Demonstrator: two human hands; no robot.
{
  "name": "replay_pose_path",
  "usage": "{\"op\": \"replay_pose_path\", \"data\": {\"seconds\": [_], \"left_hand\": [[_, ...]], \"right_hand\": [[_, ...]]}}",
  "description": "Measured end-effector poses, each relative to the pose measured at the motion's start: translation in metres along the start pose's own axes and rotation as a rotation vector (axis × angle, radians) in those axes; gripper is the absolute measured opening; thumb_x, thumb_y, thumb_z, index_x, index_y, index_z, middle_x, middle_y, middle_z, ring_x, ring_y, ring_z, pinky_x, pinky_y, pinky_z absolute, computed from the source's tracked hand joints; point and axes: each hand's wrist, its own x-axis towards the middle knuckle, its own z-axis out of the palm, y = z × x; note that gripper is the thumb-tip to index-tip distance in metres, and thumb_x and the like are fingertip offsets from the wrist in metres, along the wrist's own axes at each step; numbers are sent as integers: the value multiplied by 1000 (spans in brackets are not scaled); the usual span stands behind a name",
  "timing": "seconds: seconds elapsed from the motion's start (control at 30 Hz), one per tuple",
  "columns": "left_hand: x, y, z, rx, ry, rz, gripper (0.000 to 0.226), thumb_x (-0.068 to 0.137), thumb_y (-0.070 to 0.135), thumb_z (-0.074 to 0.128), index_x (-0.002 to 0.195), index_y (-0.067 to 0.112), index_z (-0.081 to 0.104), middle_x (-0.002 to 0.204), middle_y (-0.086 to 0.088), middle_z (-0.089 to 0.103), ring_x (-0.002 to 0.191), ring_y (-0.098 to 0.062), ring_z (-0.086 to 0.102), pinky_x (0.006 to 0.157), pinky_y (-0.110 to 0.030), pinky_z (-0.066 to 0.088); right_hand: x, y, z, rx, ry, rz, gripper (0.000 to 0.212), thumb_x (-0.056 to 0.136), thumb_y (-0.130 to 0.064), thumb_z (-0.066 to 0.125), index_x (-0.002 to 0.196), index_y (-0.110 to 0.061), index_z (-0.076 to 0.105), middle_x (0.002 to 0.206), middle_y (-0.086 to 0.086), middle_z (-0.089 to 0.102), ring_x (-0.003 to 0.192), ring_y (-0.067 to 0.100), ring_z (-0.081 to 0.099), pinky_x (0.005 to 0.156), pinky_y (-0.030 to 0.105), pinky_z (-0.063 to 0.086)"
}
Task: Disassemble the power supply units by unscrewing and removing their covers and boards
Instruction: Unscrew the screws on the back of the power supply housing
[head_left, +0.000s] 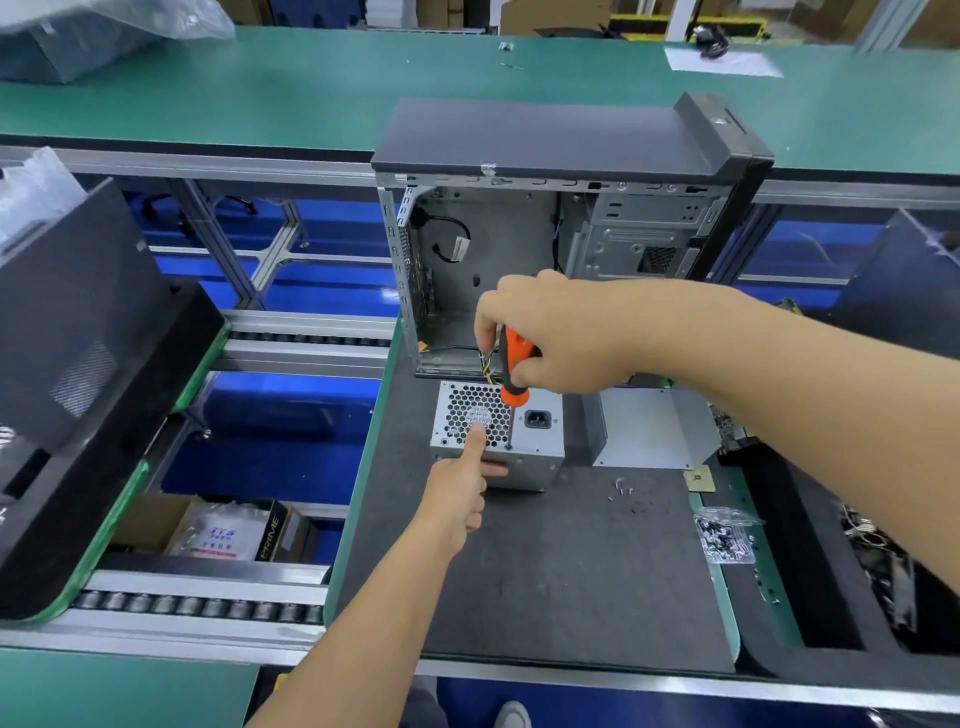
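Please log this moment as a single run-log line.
step: unscrewing cover | right hand: grips screwdriver, tip at screw | left hand: thumb braces power supply unit | loose screws: on mat

Green workbench (311, 93) behind roller conveyor (197, 605), blue floor (280, 431)

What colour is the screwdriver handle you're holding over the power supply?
Orange with black bands, on the screwdriver in the right hand; the head view shows it clearly.
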Motion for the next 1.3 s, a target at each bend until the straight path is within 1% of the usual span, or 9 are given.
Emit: {"op": "replay_pose_path", "data": {"seconds": [0.17,0.27,0.4,0.63,0.73,0.8,0.93,1.1,1.3], "left_hand": [[-2,0,-1,-44,-36,-24,75,90,74,47,95,4,74,54,7,25,45,-10,17,40,-24,16],[-3,-1,0,-128,-123,-41,74,94,71,43,94,3,72,54,7,23,46,-9,17,40,-23,15],[-5,-2,0,-198,-193,-44,73,96,67,40,101,3,74,58,6,23,48,-9,16,40,-22,15],[-7,-2,-4,-179,-171,-17,64,97,62,48,94,3,71,55,7,26,46,-9,18,39,-22,16],[-11,-1,-12,-134,-45,121,51,96,54,59,69,11,62,49,5,26,43,-12,20,40,-24,17],[-10,1,-25,-132,146,294,49,92,47,65,54,18,55,48,1,31,44,-15,24,46,-26,22],[-2,12,-47,-72,369,471,51,86,62,63,64,16,55,66,4,46,60,-11,36,57,-33,30],[16,37,-47,186,219,272,65,80,78,58,53,26,29,51,9,24,55,-16,23,58,-34,21],[34,37,-41,236,104,238,72,79,73,66,59,26,15,57,5,14,55,-18,14,54,-31,15]], "right_hand": [[-1,-9,3,-377,125,230,77,78,-86,24,99,-15,45,77,1,41,73,26,45,54,33,32],[3,-14,6,-613,201,189,71,90,-76,19,86,-14,52,67,2,35,61,26,45,46,29,22],[4,-7,6,-425,170,105,36,99,-53,42,98,-18,38,71,1,34,74,30,47,52,31,30],[-2,-6,-1,-192,-56,40,27,92,-16,57,107,-34,45,108,-7,39,101,25,37,81,43,42],[-4,-7,2,-233,-52,63,27,90,-50,59,105,-33,45,106,-7,42,102,23,34,81,42,40],[-5,-7,4,-240,-23,134,62,77,-81,36,101,-24,43,95,-3,45,94,24,40,72,39,39],[-1,-7,10,-343,108,147,48,97,-63,34,96,-16,44,76,2,38,74,28,49,56,36,38],[-2,1,6,-63,32,57,25,97,-36,58,116,-23,47,98,-4,49,101,26,50,70,36,40],[-5,-3,8,-183,54,269,56,89,-73,41,103,-19,33,82,1,39,82,27,40,58,37,36]]}}
